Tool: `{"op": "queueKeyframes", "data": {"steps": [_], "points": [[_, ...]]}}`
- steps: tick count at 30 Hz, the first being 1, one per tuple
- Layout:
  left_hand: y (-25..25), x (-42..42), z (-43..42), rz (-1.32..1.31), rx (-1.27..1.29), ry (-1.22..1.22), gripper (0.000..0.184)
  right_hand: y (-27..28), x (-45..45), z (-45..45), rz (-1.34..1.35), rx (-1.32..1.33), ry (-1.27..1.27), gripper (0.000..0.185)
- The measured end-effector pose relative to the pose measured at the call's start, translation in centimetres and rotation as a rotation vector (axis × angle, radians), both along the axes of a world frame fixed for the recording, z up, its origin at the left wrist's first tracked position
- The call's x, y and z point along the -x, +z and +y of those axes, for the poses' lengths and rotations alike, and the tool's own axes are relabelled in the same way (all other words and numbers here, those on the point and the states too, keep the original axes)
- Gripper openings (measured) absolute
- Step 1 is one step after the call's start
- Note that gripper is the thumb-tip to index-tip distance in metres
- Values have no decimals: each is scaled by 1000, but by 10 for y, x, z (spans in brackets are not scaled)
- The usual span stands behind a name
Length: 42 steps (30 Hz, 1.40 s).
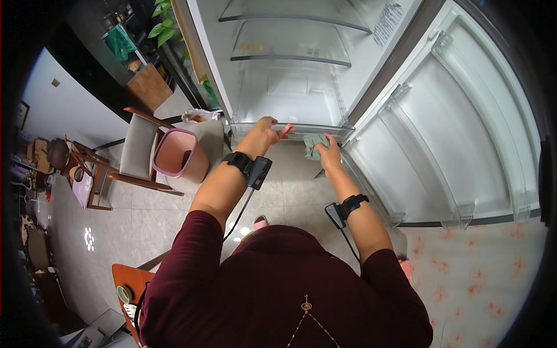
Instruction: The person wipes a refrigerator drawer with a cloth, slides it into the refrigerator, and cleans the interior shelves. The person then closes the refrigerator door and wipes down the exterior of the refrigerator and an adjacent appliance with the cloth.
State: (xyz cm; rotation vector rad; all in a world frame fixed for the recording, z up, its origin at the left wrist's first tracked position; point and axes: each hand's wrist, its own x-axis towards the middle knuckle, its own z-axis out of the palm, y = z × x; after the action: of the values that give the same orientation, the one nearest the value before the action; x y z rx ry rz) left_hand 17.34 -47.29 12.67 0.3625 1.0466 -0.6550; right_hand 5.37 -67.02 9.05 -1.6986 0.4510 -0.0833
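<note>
An open fridge (284,87) stands in front of me, with glass shelves and a clear drawer front (307,130) at the bottom of its compartment. My left hand (274,130) is at the left part of that drawer front, fingers apart and holding nothing that I can see. Bunched in my right hand (328,152) is a green cloth (314,145), close to the lower right part of the drawer front. Both wrists carry black straps with small boxes and cables.
The fridge door (429,133) hangs open at the right, with clear door racks. A pink bin (177,153) rests by a grey-backed wooden chair (139,145) at the left. An orange-brown table (136,281) shows at the lower left.
</note>
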Motion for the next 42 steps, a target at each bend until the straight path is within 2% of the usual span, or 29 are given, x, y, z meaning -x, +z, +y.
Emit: {"op": "queueKeyframes", "data": {"steps": [5,8,10,14,16,21,23,26,29,31,33,35,37,42], "points": [[1,-18,1,-22,-46,-3,62,-3,-11,-1,8,0,20,67],[-9,-31,7,25,57,-22,61,-1,-19,1,15,-31,30,71],[-11,-35,7,-60,-16,-18,62,5,-20,3,23,-49,37,73],[-14,-31,5,-146,5,-40,69,10,-21,7,47,-8,27,75],[-14,-32,-1,-183,-49,-18,61,11,-25,8,9,0,21,74],[-31,-42,1,-192,15,-59,56,24,-19,14,50,0,28,78],[-27,-42,-1,-207,31,-69,53,13,-22,13,28,11,18,78],[-19,-48,-6,-159,-29,-32,44,8,-23,14,14,7,4,79],[-23,-56,-10,-241,-110,-134,40,15,-21,14,37,8,3,79],[-29,-66,-6,-278,-114,-138,60,19,-21,14,48,26,3,78],[-48,-75,-1,-323,-95,-118,61,20,-21,15,11,54,-23,79],[-44,-74,-6,-369,-74,-100,62,25,-21,15,34,46,-44,79],[-38,-73,-12,-476,-171,-87,65,22,-22,13,60,35,-66,79],[-29,-91,-7,-496,-96,-131,69,-2,-27,7,63,28,-88,76]]}}
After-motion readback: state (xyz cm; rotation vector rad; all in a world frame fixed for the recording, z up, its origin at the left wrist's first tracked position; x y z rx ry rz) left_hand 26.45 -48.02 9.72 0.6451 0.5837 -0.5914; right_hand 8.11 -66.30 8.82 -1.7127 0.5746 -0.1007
